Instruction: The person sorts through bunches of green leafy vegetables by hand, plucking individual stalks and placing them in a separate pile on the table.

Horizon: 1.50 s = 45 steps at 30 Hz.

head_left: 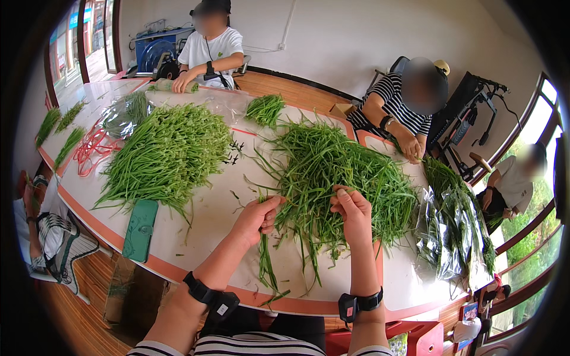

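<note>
My left hand (257, 218) is closed around a small bunch of green stalks (265, 261) that hangs down over the white table (208, 219). My right hand (352, 212) reaches into the near edge of a big loose pile of green stalks (332, 166) and pinches a few of them. Both wrists wear black bands. A second large pile of stalks (166, 154) lies to the left.
A green phone (140, 229) lies near the table's front edge. Red rubber bands (92, 148) and clear plastic bags (445, 237) with greens sit at the sides. Other people sit around the table; a person in a striped shirt (395, 101) handles stalks opposite.
</note>
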### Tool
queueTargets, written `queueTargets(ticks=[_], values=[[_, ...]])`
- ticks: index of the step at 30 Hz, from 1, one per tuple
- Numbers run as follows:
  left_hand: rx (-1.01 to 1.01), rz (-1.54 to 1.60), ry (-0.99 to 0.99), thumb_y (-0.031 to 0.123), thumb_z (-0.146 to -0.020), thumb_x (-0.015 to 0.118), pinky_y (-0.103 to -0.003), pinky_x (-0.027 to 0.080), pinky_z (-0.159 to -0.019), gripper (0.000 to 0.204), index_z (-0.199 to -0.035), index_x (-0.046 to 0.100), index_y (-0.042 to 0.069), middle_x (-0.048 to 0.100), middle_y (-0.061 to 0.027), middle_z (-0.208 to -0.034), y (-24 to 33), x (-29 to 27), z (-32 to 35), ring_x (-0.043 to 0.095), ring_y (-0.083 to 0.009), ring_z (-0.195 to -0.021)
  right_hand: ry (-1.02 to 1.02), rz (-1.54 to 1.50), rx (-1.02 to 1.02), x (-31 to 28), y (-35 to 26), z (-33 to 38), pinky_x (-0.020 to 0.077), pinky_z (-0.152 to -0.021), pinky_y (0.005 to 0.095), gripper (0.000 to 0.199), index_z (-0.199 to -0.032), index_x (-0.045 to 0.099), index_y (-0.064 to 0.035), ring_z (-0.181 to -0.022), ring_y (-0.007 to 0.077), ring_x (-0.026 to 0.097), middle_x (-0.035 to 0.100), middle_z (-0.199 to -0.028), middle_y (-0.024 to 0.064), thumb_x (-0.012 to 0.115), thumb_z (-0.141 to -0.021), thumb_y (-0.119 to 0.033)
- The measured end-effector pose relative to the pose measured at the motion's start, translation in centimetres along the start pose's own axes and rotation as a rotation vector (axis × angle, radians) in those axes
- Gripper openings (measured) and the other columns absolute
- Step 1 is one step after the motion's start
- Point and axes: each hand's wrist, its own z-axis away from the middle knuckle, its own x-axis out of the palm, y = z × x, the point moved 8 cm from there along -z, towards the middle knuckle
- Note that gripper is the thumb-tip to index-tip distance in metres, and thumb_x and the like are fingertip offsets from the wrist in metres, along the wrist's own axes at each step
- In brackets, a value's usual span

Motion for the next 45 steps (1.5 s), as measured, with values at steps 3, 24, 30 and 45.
queueTargets(ticks=[3, 24, 30, 45], values=[[-0.014, -0.006, 0.008, 0.024, -0.087, 0.055, -0.021, 0.020, -0.039, 0.017, -0.095, 0.058, 0.009, 0.033, 0.0080, -0.053, 0.1, 0.0, 0.3, 0.026, -0.0037, -0.041, -0.031, -0.292, 0.126, 0.4, 1.0, 0.2, 0.0468, -0.060, 0.0215, 0.023, -0.100, 0.057, 0.0013, -0.071, 0.0097, 0.057, 0.061, -0.077, 0.0038, 0.053, -0.088, -0.018], [0.100, -0.207, -0.135, 0.025, -0.088, 0.055, -0.019, 0.021, -0.040, 0.028, -0.112, 0.057, 0.010, 0.034, 0.0090, -0.054, 0.3, 3.0, 1.3, 0.025, -0.0018, -0.043, -0.262, -0.530, 0.460, 5.9, 8.4, 3.6, 0.0504, -0.070, 0.0262, 0.020, -0.107, 0.054, -0.0067, -0.081, 0.0115, 0.062, 0.063, -0.088, 0.0027, 0.053, -0.088, -0.015], [0.073, -0.245, -0.143, 0.026, -0.088, 0.055, -0.020, 0.020, -0.039, 0.027, -0.107, 0.059, 0.008, 0.033, 0.0082, -0.053, 0.4, 2.8, 1.4, 0.024, -0.0031, -0.043, -0.072, -0.124, 0.237, 3.7, 5.9, 2.0, 0.0469, -0.067, 0.0236, 0.044, -0.123, 0.041, -0.0011, -0.081, 0.0099, 0.056, 0.059, -0.096, 0.0068, 0.057, -0.087, -0.019], [0.107, -0.194, -0.032, 0.032, -0.089, 0.051, -0.020, 0.023, -0.039, 0.028, -0.094, 0.059, 0.005, 0.033, 0.0068, -0.054, 0.6, 1.8, 1.2, 0.030, -0.0026, -0.043, -0.540, 0.367, 0.105, 7.8, 5.4, 4.5, 0.0409, -0.055, 0.0250, 0.029, -0.087, 0.057, 0.0005, -0.059, 0.0085, 0.050, 0.054, -0.063, 0.0023, 0.049, -0.091, -0.027]])
